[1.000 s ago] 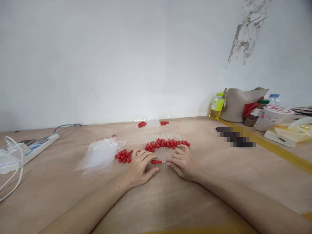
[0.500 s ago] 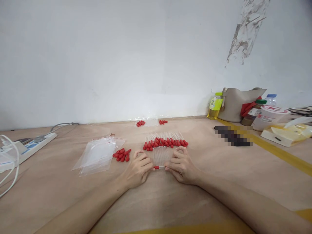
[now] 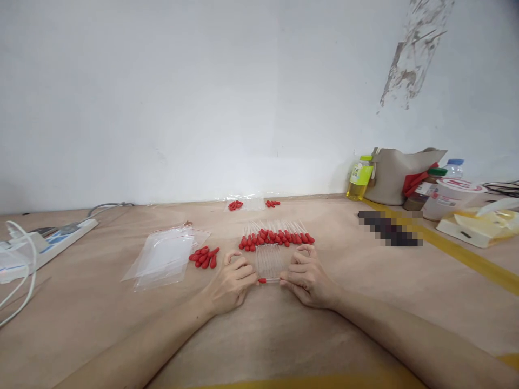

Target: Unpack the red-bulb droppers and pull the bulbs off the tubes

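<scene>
Between my two hands lies a glass dropper with a red rubber bulb [image 3: 267, 280], held sideways just above the tabletop. My left hand [image 3: 231, 281] pinches its red bulb end and my right hand [image 3: 306, 275] pinches its clear glass end; the fingers of both are curled. Just beyond my fingers lie several bare glass tubes [image 3: 268, 258] side by side, and past them a row of finished droppers with red bulbs [image 3: 278, 236]. A small heap of loose red bulbs [image 3: 203, 257] sits left of my left hand.
Clear zip bags [image 3: 164, 256] lie to the left, a white power strip with cables [image 3: 44, 243] at far left. More red bulbs on plastic [image 3: 235, 205] lie by the wall. Bottles [image 3: 359, 176], a beige bag [image 3: 395, 174] and containers [image 3: 456, 194] crowd the back right.
Both hands drew slightly toward me and curled in on the single dropper, which now spans the gap between them. The camera view shifted a little.
</scene>
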The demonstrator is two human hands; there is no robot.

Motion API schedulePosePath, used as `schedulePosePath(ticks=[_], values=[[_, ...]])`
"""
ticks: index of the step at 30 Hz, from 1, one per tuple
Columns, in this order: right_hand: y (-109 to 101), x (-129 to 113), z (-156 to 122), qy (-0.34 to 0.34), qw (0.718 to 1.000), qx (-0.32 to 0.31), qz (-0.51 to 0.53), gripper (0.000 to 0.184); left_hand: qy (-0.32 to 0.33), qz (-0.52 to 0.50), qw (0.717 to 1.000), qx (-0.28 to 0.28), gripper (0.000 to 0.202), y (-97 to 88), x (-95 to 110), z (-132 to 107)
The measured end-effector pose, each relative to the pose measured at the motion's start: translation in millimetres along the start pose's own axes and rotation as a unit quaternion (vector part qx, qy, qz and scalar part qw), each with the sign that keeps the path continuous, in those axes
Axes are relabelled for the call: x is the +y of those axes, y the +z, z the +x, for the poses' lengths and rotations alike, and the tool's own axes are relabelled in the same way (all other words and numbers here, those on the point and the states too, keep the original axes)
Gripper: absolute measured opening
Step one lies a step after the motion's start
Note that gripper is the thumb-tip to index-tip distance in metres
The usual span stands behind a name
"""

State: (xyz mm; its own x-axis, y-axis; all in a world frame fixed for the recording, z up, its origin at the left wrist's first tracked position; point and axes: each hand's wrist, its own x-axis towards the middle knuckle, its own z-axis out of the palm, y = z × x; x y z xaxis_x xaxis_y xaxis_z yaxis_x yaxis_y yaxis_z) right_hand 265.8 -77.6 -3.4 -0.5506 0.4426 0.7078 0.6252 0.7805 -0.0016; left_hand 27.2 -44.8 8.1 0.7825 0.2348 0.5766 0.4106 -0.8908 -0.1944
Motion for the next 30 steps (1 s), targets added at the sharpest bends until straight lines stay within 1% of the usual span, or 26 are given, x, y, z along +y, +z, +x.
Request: schedulePosePath(ticks=[2, 5, 7, 9, 12, 15, 17, 19, 20, 23, 27, 30], values=[[-4.4, 8.8, -3.3, 0.026, 1.0, -0.007, 0.007, 0.025, -0.027, 0.009, 1.0, 0.012, 0.023, -1.7, -7.0, -8.3], [-7.6, 22.8, -5.0, 0.104, 0.995, -0.012, 0.005, 0.026, -0.077, 0.03, 0.996, 0.043, 0.016, -2.8, -17.6, -19.8], [-5.5, 27.8, -3.5, 0.146, 0.989, -0.015, -0.003, 0.024, -0.093, 0.021, 0.994, 0.056, 0.017, -2.2, -22.4, -21.7], [-1.8, 28.7, -1.4, 0.172, 0.985, -0.016, -0.015, 0.023, -0.134, 0.0, 0.988, 0.08, 0.023, -2.1, -27.1, -18.9], [2.5, 27.3, -0.1, 0.202, 0.979, -0.013, -0.037, 0.019, -0.248, -0.012, 0.962, 0.114, 0.028, -6.2, -41.4, -14.9], [5.4, 27.5, -0.3, 0.208, 0.976, -0.006, -0.063, 0.016, -0.352, -0.039, 0.929, 0.107, 0.028, -13.6, -66.9, -19.3], [8.2, 28.2, -0.1, 0.195, 0.977, -0.002, -0.081, 0.016, -0.424, -0.073, 0.897, 0.101, 0.029, -18.0, -84.9, -25.9], [11.2, 27.9, 0.5, 0.178, 0.98, -0.002, -0.09, 0.017, -0.469, -0.085, 0.874, 0.091, 0.032, -21.5, -98.4, -32.2], [12.3, 27.2, 0.9, 0.172, 0.981, -0.004, -0.09, 0.017, -0.477, -0.081, 0.872, 0.079, 0.034, -23.0, -102.6, -34.4], [12.1, 23.5, 1.8, 0.159, 0.984, -0.026, -0.079, 0.018, -0.468, -0.059, 0.881, 0.024, 0.032, -27.1, -106.1, -36.8], [5.9, 19.1, 3.0, 0.147, 0.985, -0.066, -0.057, 0.029, -0.468, -0.038, 0.882, -0.029, 0.03, -31.5, -100.7, -34.7], [2.6, 18.0, 3.9, 0.144, 0.985, -0.088, -0.049, 0.038, -0.446, -0.018, 0.892, -0.064, 0.028, -32.8, -96.9, -33.3]])
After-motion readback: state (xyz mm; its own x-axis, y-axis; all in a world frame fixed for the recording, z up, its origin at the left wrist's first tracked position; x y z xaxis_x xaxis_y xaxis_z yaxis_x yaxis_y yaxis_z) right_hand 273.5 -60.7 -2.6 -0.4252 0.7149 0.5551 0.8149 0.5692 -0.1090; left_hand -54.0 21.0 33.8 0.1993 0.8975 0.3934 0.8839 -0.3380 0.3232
